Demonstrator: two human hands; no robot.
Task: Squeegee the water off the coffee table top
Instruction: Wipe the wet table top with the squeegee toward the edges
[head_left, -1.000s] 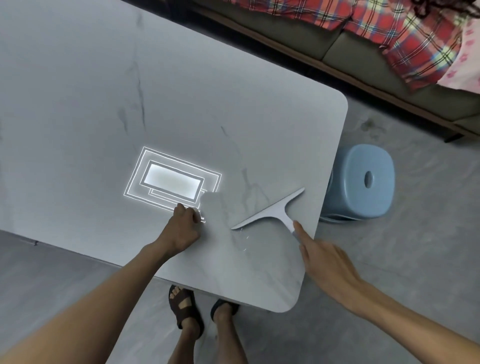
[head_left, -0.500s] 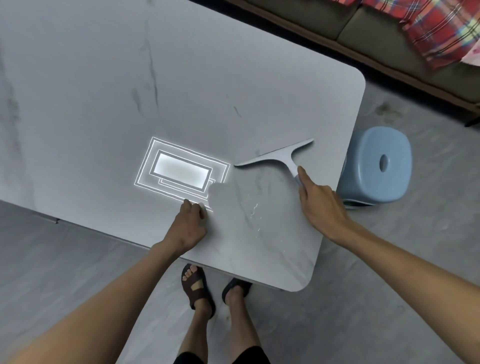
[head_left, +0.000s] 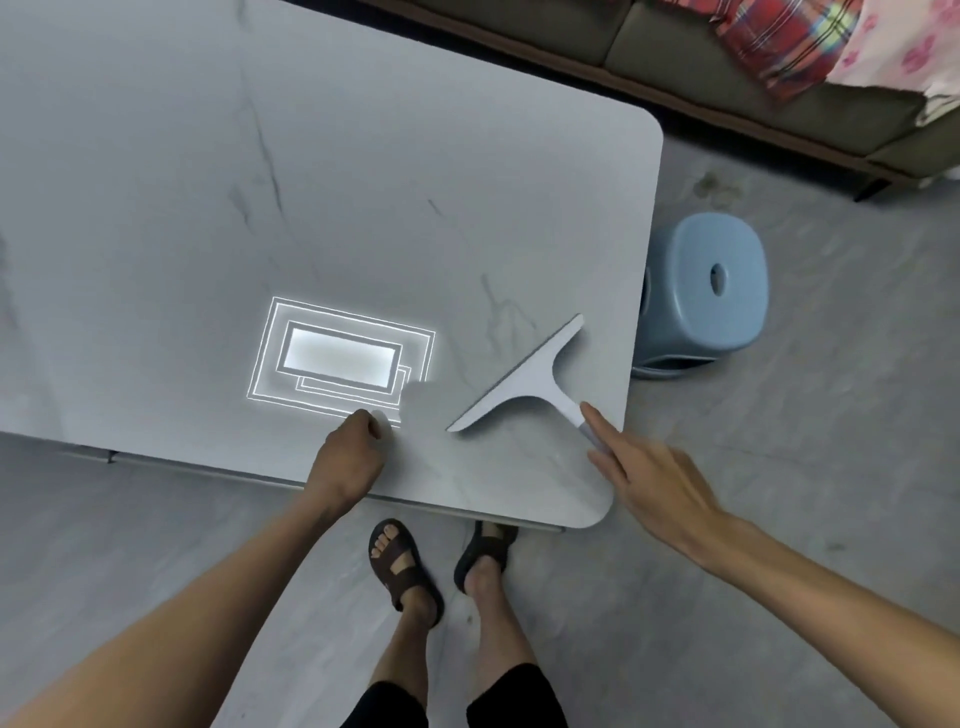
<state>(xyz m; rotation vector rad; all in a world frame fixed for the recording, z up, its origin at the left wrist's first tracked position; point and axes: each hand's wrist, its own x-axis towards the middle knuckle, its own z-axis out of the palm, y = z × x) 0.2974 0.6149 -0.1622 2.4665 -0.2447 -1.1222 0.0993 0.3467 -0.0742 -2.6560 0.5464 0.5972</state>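
A grey, marble-veined coffee table (head_left: 363, 182) fills most of the view, its glossy top carrying the bright reflection of a ceiling lamp (head_left: 340, 358).

The forefinger (head_left: 602, 431) of the right hand (head_left: 654, 478) is laid straight along the handle of a white squeegee (head_left: 530, 382). The remaining fingers are blurred, and the end of the handle is hidden under them, so it cannot be told whether the handle is gripped or only touched. The squeegee is found on the table top near the front right corner, with its blade slanted across the surface and its handle pointed back toward the right hand.

The fingers (head_left: 371, 421) of the left hand (head_left: 348, 457) are curled into a loose fist in which nothing is seen, and the fist is rested on the table near the front edge, just beside the reflection.

Further out, a blue stool (head_left: 701, 291) is tucked against the right edge of the table, and a sofa (head_left: 675, 62) with a plaid cloth (head_left: 769, 47) is seen beyond it.

No beads or puddles of water can be made out; the gloss makes a thin film hard to judge. The wide far and left parts of the top are well apart from the blade, so much of the surface is judged to be left.
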